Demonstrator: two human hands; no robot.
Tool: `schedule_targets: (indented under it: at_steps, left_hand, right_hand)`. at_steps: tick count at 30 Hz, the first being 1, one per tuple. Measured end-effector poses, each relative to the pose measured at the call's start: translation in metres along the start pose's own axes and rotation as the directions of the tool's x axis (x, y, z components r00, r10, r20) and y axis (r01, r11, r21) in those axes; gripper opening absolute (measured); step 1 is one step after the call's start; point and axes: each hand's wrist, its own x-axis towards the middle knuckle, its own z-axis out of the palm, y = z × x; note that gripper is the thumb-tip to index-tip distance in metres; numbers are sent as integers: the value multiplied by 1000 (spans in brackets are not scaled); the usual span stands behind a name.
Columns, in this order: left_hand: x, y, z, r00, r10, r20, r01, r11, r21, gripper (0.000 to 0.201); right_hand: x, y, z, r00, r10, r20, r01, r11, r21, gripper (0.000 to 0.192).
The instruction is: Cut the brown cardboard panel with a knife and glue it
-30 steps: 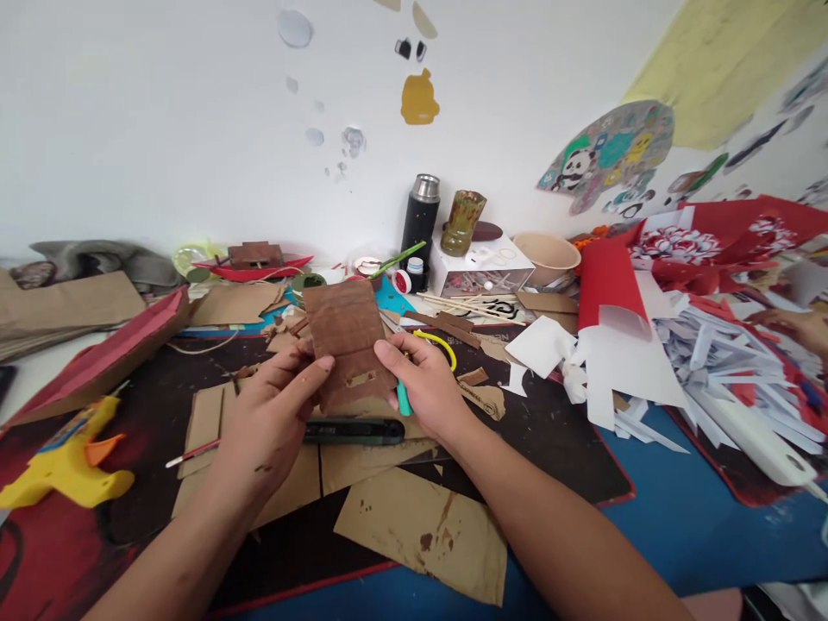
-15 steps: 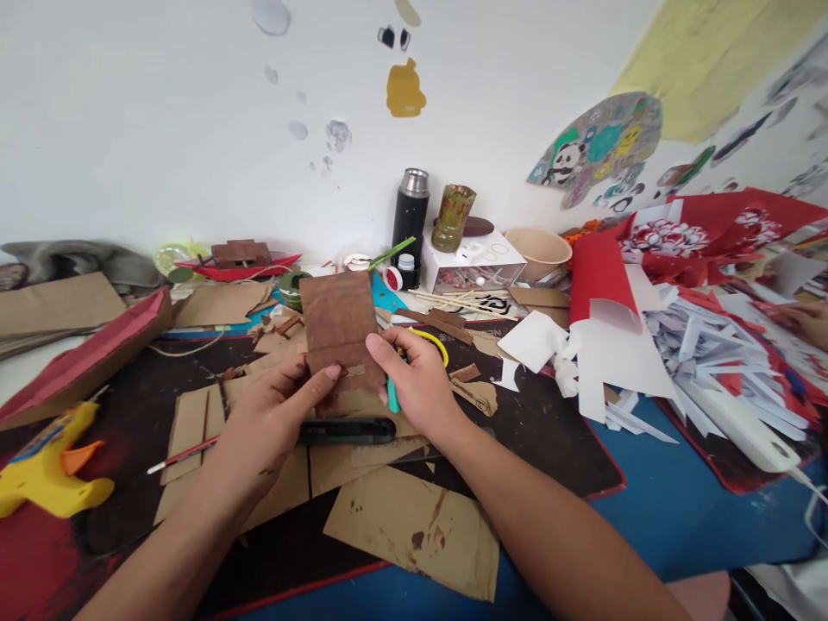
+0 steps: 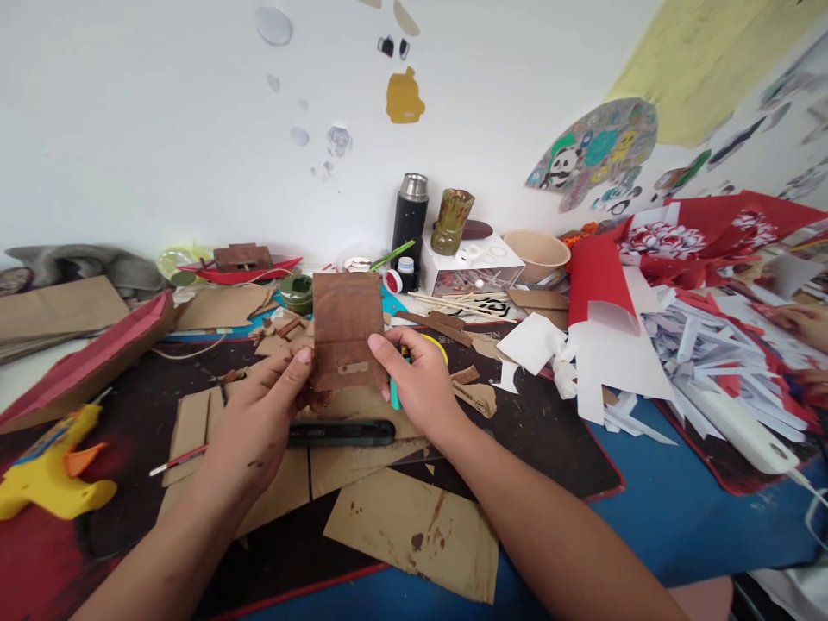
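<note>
A brown-painted piece of cardboard (image 3: 348, 323) stands nearly upright between my two hands, a small bare patch near its lower edge. My left hand (image 3: 262, 414) is closed at its lower left edge, thumb on the near side. My right hand (image 3: 417, 379) grips its right edge, thumb in front and fingers behind. Below the cardboard lies a black utility knife (image 3: 342, 432), partly covered by my left hand. Beside my right hand shows a teal handle end (image 3: 395, 394); what it belongs to is hidden.
A yellow glue gun (image 3: 55, 466) lies left, below a red-lined cardboard boat hull (image 3: 90, 358). Behind stand a black thermos (image 3: 410, 220), a paint jar (image 3: 297, 294) and a small red boat (image 3: 249, 266). White paper strips (image 3: 718, 366) and another person's hand (image 3: 808, 323) are right.
The brown cardboard has moved slightly right and turned straighter toward me. My left thumb has slid off its face to the left edge, uncovering the bare patch.
</note>
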Motion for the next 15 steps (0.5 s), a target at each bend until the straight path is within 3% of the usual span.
schedule_targets:
  at_steps: [6, 12, 15]
  left_hand:
    - [0, -4, -3, 1000, -5, 19, 6, 1000, -7, 54]
    - [1, -4, -9, 987, 71, 143, -98, 977, 189, 44]
    - [-1, -2, -7, 987, 101, 129, -126, 970, 208, 41]
  right_hand:
    - [0, -2, 1, 1000, 13, -2, -13, 1000, 2, 52]
    - [-1, -2, 2, 1000, -18, 9, 18, 999, -41, 54]
    - [-1, 0, 1, 999, -10, 30, 11, 999, -34, 56]
